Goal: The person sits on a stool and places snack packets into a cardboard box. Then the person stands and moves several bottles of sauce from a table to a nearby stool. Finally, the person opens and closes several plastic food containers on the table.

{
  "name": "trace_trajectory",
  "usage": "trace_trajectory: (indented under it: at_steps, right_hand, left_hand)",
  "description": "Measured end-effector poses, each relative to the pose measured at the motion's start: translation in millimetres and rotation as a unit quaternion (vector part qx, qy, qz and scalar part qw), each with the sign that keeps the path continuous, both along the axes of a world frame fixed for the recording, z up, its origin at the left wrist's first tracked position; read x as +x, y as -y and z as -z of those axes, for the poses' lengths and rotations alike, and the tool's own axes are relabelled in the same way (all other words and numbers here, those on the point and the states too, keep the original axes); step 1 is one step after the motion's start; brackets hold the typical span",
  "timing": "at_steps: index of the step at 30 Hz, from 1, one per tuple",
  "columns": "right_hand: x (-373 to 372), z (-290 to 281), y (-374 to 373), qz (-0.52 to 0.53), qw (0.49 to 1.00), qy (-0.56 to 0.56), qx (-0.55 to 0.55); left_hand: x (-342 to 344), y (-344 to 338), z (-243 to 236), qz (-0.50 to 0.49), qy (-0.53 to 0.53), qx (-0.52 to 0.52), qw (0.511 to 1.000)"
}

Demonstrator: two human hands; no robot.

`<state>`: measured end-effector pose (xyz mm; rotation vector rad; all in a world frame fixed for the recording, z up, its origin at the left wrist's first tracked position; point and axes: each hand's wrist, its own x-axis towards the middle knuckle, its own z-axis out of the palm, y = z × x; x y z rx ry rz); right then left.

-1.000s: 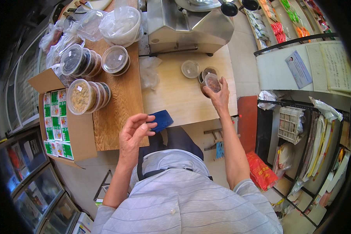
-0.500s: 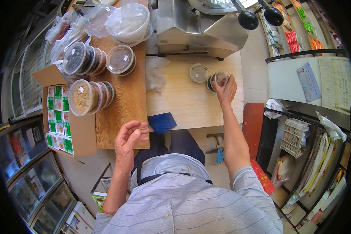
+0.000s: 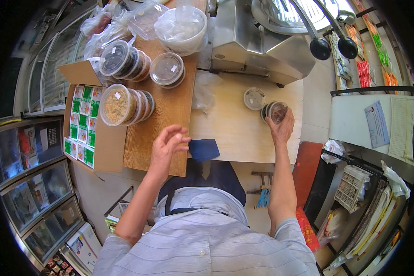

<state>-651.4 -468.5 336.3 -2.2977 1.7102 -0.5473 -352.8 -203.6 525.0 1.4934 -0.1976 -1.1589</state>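
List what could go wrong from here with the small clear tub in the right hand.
The right hand grips the small clear plastic tub of dark food near the pale wooden counter's right edge; a slip might drop it. A matching clear lidded tub sits close beside it and could get knocked.

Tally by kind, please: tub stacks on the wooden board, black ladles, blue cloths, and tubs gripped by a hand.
Tub stacks: 3
Black ladles: 2
Blue cloth: 1
Small tub, gripped by right hand: 1
Total: 7
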Motion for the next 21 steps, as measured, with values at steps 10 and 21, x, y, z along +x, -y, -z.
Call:
trace_trajectory:
  at_steps: [10, 21]
  right_hand:
    - [-30.4, -34.4, -78.8, 0.019, 0.975, 0.173, 0.141]
    - [-76.4, 0.4, -213.6, 0.083, 0.911, 0.163, 0.369]
  left_hand:
    - [67.9, 98.5, 85.8, -0.265, -0.014, -0.042, 0.963]
    - [97.8, 124.9, 103.8, -0.328, 0.077, 0.056, 0.940]
